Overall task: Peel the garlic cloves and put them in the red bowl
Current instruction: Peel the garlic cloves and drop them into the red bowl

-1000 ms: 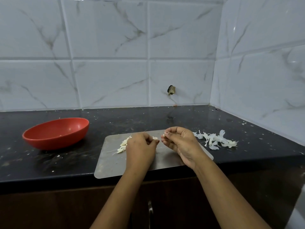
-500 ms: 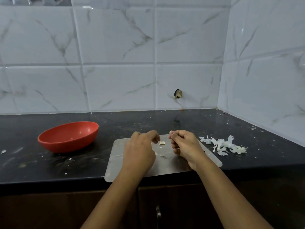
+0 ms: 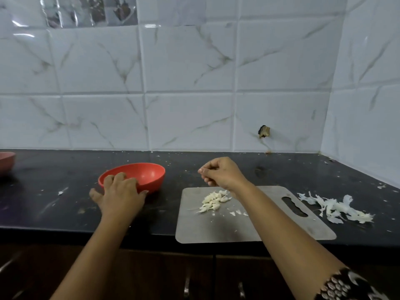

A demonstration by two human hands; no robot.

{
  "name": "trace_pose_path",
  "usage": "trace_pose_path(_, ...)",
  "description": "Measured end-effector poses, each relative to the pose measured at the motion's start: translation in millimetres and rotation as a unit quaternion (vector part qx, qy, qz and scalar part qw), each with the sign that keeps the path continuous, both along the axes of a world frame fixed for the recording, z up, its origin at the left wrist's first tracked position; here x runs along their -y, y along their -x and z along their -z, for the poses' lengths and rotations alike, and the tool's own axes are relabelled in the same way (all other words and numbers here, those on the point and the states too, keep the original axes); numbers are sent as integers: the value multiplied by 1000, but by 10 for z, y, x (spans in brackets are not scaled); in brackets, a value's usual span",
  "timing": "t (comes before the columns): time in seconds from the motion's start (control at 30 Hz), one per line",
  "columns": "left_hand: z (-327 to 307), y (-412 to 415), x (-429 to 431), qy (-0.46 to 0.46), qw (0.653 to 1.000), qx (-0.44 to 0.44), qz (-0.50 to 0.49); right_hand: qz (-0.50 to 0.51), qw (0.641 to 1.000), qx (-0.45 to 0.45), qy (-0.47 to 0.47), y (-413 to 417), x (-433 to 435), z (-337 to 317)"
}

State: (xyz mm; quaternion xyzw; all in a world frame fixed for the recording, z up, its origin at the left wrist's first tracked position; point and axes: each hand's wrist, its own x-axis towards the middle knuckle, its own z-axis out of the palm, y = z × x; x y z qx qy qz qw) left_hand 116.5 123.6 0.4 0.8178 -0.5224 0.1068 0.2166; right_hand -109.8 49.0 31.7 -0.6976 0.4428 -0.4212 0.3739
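Observation:
The red bowl (image 3: 149,173) stands on the black counter, left of a steel cutting board (image 3: 249,228). My left hand (image 3: 121,192) lies over the bowl's near rim, with its fingers curled inside and its thumb spread out to the left. My right hand (image 3: 220,173) hovers above the board's far left corner, between bowl and board. Its fingers are pinched together, and only a small pale bit, a garlic clove, shows at the tips. A small heap of pale garlic cloves (image 3: 213,202) sits on the board's left half.
A pile of white garlic peels (image 3: 335,210) lies on the counter to the right of the board. A second reddish bowl (image 3: 6,162) shows at the far left edge. Tiled walls close the back and the right. Bits of peel dot the counter.
My left hand has left the board and moved left onto the red bowl's rim. My right hand has risen off the board and shifted left, still pinched. The view has swung left.

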Motion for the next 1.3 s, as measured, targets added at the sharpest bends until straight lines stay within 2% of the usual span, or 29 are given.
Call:
trace_pose_path(0.1,55,-93,-26,52,997,-36,32,-13,995,-76,67,-314,22,-99)
trace_pose_path(0.2,78,-159,-19,85,992,-32,87,-49,981,-136,131,-634,33,-174)
trace_pose_path(0.33,122,-146,-166,98,989,-51,94,-75,959,-230,148,-958,103,-173)
trace_pose_path(0.47,173,-54,-306,133,982,-79,109,-73,897,-406,160,-1069,143,-128)
trace_pose_path(0.53,159,-11,-342,133,981,-87,113,-69,868,-461,172,-1083,140,-124)
trace_pose_path(0.77,139,107,-408,122,981,-113,100,-77,804,-554,201,-1109,127,-174)
trace_pose_path(0.83,135,129,-427,123,980,-120,97,-79,797,-565,200,-1105,126,-185)
trace_pose_path(0.9,121,139,-441,117,980,-127,95,-82,808,-552,190,-1096,138,-187)
trace_pose_path(1.03,83,143,-443,90,982,-136,94,-64,865,-460,188,-1028,131,-182)
trace_pose_path(1.13,56,209,-475,87,983,-141,82,-38,894,-401,196,-851,129,-222)
trace_pose_path(1.3,-16,585,-450,185,973,-83,106,-24,950,-275,148,-183,91,-212)
